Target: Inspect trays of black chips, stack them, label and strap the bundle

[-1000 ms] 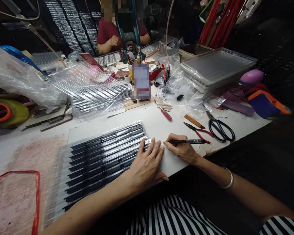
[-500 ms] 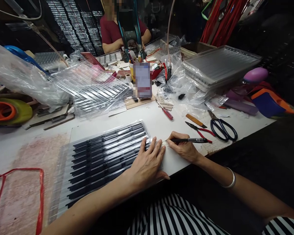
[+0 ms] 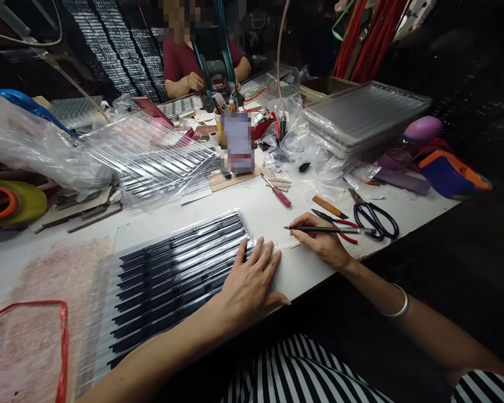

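Observation:
My left hand (image 3: 252,274) lies flat with its fingers spread, over the right end of a clear plastic tray (image 3: 242,219). Rows of long black strips (image 3: 163,280) fill this tray; the hand hides part of their right ends. Between the fingers and thumb of my right hand (image 3: 321,240) is a dark pen (image 3: 325,229), held nearly level with its tip to the left, apparently a little off the white tabletop (image 3: 262,215). Small faint marks show on the white surface between the two hands.
Pliers (image 3: 340,224), scissors (image 3: 376,218), an orange-handled cutter (image 3: 330,206) and a red screwdriver (image 3: 281,196) lie beyond my right hand. A phone (image 3: 239,143) stands upright at the middle. Stacked clear trays (image 3: 365,115) are at back right. A co-worker (image 3: 178,70) sits opposite.
My right hand has lifted the pen tip from beside the left fingers and drawn it away, with the pen now lying flatter. My left hand stays on the tray. The view has shifted slightly.

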`<act>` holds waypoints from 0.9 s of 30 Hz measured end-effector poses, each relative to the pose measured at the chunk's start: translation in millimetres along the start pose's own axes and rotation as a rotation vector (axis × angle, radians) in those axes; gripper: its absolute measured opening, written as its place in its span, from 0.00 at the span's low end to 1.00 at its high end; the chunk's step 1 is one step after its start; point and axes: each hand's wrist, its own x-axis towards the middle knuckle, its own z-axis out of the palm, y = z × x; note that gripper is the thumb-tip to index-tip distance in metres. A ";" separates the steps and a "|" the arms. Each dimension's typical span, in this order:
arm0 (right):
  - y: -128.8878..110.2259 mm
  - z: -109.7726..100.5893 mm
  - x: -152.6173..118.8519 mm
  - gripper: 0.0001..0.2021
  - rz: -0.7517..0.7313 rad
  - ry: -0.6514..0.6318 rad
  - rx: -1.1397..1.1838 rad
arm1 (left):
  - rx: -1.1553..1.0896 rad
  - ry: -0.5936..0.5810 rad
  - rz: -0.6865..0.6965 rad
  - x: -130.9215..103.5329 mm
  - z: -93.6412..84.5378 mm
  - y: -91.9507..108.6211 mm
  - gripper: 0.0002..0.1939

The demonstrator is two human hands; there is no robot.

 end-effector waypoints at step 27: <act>12.8 13.6 -7.6 0.08 -0.175 -0.169 -0.229 | -0.020 -0.050 0.001 2.8 -0.6 -0.9 0.48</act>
